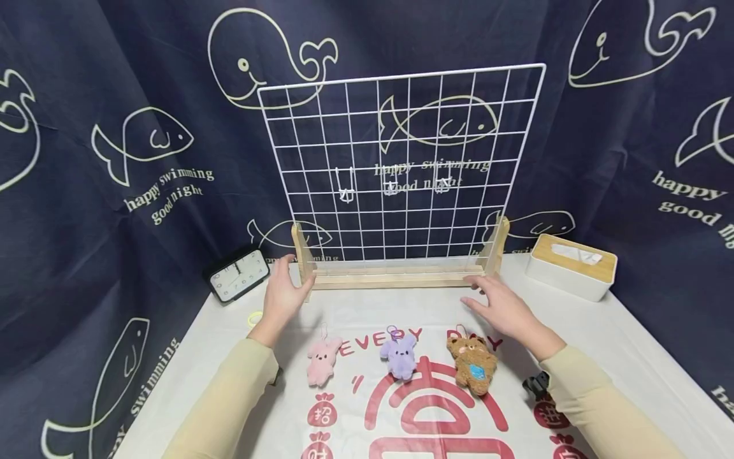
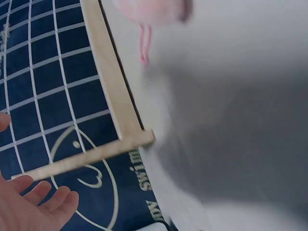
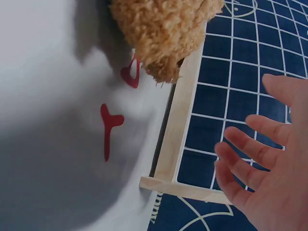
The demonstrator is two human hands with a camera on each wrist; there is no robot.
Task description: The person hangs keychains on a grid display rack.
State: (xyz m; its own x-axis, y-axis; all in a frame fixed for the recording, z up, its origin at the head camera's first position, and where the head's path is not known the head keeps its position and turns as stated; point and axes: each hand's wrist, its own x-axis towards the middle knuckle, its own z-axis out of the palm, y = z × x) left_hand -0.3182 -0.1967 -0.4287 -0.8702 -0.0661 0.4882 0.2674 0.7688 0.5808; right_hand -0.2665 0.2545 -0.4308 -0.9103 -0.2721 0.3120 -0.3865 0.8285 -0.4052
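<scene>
Nearest you, short of both grips, the pink toy [image 1: 323, 361], purple toy [image 1: 400, 358] and brown bear [image 1: 474, 366] lie on the worktop [image 1: 350, 309]; best lift your sleeves clear of them. Your left grip [image 1: 285, 293] and right grip [image 1: 501, 307] are loosely spread and hold nothing; whether either touches wood you cannot tell. The rack [image 1: 408, 143] stands between and beyond them; handling it probably goes best evenly, by its wooden ends [image 1: 497, 242], not the wire. It looks upright, a white grid on a pale base [image 1: 390, 281], carrying three hooks [image 1: 392, 187].
</scene>
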